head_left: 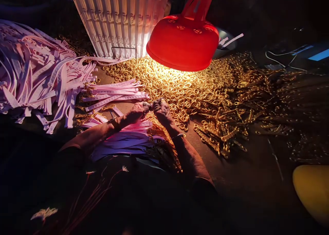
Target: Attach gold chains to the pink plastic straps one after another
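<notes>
Just below the lamp, my left hand (pixel 140 110) and my right hand (pixel 161 110) meet with their fingers pinched together. Whatever the fingertips hold is too small and dark to make out. Loose gold-coloured rings (pixel 180 87) are heaped right beyond both hands. Under my left forearm lies a stack of pink straps (pixel 123 140), with gold chain (pixel 167 144) spread from its right end beneath my right wrist. Another bundle of pink straps (pixel 117 92) rests a little farther off, to the left of the hands.
A red lamp (pixel 183 43) hangs low over the rings. Tangled pink straps (pixel 38 70) pile up at the left. Short gold chain pieces (pixel 223 135) lie to the right. A ribbed translucent panel (pixel 120 19) stands behind. Something yellow and rounded (pixel 312 190) shows at the lower right.
</notes>
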A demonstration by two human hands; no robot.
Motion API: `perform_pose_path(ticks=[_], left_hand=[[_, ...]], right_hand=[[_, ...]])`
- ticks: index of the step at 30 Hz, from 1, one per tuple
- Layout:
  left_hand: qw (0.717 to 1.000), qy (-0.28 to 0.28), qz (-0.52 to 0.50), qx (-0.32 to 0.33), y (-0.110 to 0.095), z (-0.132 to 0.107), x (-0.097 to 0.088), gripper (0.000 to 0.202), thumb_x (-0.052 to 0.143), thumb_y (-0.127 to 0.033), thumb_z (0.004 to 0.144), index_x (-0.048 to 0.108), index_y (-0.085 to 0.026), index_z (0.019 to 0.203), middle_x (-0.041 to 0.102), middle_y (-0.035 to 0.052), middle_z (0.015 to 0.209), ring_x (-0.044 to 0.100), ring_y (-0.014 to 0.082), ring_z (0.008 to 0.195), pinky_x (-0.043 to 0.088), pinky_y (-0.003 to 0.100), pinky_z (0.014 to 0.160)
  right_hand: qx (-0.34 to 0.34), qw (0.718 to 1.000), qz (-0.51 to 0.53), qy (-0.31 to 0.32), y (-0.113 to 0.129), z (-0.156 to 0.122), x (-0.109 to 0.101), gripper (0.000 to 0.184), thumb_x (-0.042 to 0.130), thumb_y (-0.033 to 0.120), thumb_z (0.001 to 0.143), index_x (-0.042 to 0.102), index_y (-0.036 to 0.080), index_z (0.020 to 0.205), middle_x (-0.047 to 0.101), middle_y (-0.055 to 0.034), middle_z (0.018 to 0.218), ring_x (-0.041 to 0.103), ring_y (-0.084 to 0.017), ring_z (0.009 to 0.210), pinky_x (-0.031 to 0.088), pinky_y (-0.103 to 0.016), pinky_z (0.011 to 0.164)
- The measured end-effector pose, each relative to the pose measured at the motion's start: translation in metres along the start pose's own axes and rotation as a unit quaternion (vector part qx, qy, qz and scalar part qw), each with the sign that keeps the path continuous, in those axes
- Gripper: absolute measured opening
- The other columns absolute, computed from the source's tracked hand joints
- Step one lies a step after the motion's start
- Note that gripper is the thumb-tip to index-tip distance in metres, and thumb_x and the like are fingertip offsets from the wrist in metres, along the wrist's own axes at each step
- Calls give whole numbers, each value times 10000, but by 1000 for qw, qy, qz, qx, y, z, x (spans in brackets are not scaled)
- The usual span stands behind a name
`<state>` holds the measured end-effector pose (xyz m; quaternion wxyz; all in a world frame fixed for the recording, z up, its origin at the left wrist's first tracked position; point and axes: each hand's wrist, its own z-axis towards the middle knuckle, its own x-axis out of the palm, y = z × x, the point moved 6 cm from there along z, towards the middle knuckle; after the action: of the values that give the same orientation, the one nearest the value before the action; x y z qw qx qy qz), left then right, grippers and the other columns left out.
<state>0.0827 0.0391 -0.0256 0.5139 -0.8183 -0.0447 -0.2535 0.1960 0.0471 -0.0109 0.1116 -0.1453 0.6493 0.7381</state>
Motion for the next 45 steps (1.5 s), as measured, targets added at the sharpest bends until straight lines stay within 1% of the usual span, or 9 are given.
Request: perform_pose_path(ticks=[4, 9, 13, 16, 22, 25, 29, 35, 45], left_hand=[[997, -37, 61, 28, -4, -1, 0, 336, 722, -171, 776, 454, -153, 573, 365, -64, 436, 252, 19, 370, 144, 202, 412], [992, -31, 123, -18, -24, -3, -1, 287, 651, -130, 810, 506, -128, 562, 493, -10, 459, 295, 21, 349, 136, 204, 404], [984, -1, 176, -35, -53, -22, 6, 295, 759, -217, 773, 565, -111, 578, 397, -50, 414, 261, 12, 351, 138, 188, 408], [976, 33, 207, -53, -59, -46, 13, 219, 798, -204, 723, 631, -101, 625, 468, -34, 449, 316, 20, 380, 196, 166, 404], [964, 102, 214, -122, -21, -99, 10, 135, 787, -150, 706, 686, -91, 638, 609, 24, 564, 507, 85, 499, 393, 179, 466], [965, 111, 179, -154, -4, -122, 7, 144, 779, -164, 730, 688, -84, 653, 641, 48, 611, 574, 113, 560, 444, 192, 517], [971, 123, 133, -155, -1, -142, 10, 154, 766, -236, 770, 704, -98, 743, 708, 84, 739, 663, 171, 683, 527, 241, 621], [976, 93, 119, -156, 7, -143, 3, 193, 778, -265, 755, 682, -100, 732, 692, 75, 718, 653, 172, 668, 532, 248, 609], [972, 75, 103, -199, 33, -134, -4, 340, 845, -323, 638, 586, -105, 611, 569, 20, 559, 505, 98, 495, 409, 197, 459]], right_hand=[[-2, 1000, -27, -13, 10, 7, -8, 462, 476, 656, 887, 411, 233, 712, 458, 10, 630, 392, -138, 635, 381, -306, 642], [-47, 996, -19, 70, 28, 0, -8, 472, 403, 656, 927, 499, 198, 863, 529, -9, 727, 457, -128, 649, 395, -293, 646], [-52, 989, -90, 107, 48, -29, -13, 465, 557, 590, 889, 498, 179, 1098, 512, 22, 649, 432, -121, 562, 309, -262, 536], [-58, 976, -177, 115, 65, -66, -14, 368, 545, 515, 924, 511, 173, 1054, 490, 12, 593, 409, -125, 497, 220, -277, 504], [-79, 947, -264, 163, 72, -137, 1, 282, 481, 453, 973, 507, 181, 903, 561, -45, 647, 443, -139, 497, 178, -297, 508], [-52, 959, -222, 166, 64, -154, 6, 298, 492, 485, 956, 500, 190, 909, 568, -57, 660, 466, -157, 522, 210, -296, 509], [13, 980, -110, 165, 58, -158, 12, 340, 551, 549, 904, 463, 221, 925, 587, -50, 678, 502, -177, 547, 263, -293, 505], [72, 975, -39, 207, 65, -153, 20, 268, 559, 443, 903, 393, 237, 858, 590, -34, 726, 501, -158, 585, 344, -282, 526], [14, 956, -129, 262, 52, -149, 29, 185, 562, 324, 885, 431, 218, 808, 558, -23, 739, 424, -132, 624, 300, -262, 567]])
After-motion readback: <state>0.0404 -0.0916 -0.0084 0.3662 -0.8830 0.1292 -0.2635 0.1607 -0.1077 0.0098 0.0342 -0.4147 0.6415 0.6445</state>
